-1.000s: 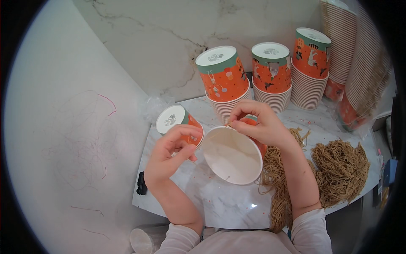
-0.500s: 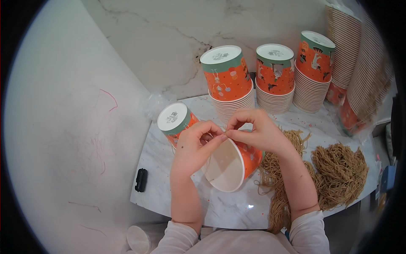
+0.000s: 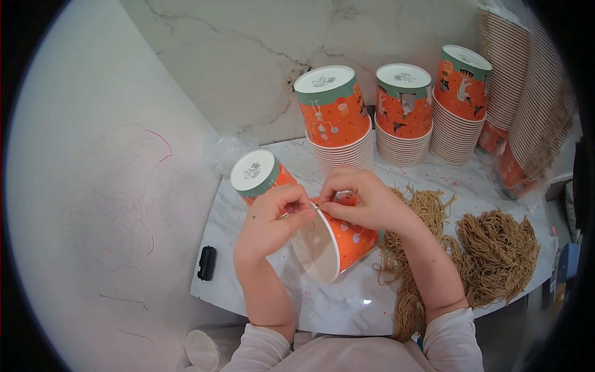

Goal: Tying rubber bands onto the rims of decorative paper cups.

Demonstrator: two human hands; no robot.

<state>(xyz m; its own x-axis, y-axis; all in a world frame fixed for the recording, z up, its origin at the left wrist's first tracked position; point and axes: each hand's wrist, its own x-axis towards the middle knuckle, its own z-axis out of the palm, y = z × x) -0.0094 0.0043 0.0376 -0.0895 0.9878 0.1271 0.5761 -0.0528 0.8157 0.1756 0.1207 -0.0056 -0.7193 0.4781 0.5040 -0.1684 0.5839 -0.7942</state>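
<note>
An orange paper bucket, patterned with small figures, lies tilted on the table with its white-rimmed mouth facing me. My left hand is closed in a pinch at the top of the rim, thumb by the inner side. Just outside the same spot, my right hand pinches with thumb and forefinger against the orange wall. A small thin bit, perhaps a strand, shows between the fingertips; its kind is hard to make out. Behind my left hand stands an upside-down bucket with a green band, partly covered by the hand.
Three stacks of upturned buckets stand along the marbled wall. Plastic-wrapped stacks lean at the far right. Heaps of brown twine lie right of my right forearm. A black clip-like object sits near the left table edge.
Both hands have shifted slightly left and down with the bucket's rim. The bucket has turned, showing more of its orange outside. My right fingers have moved to the outer wall.
</note>
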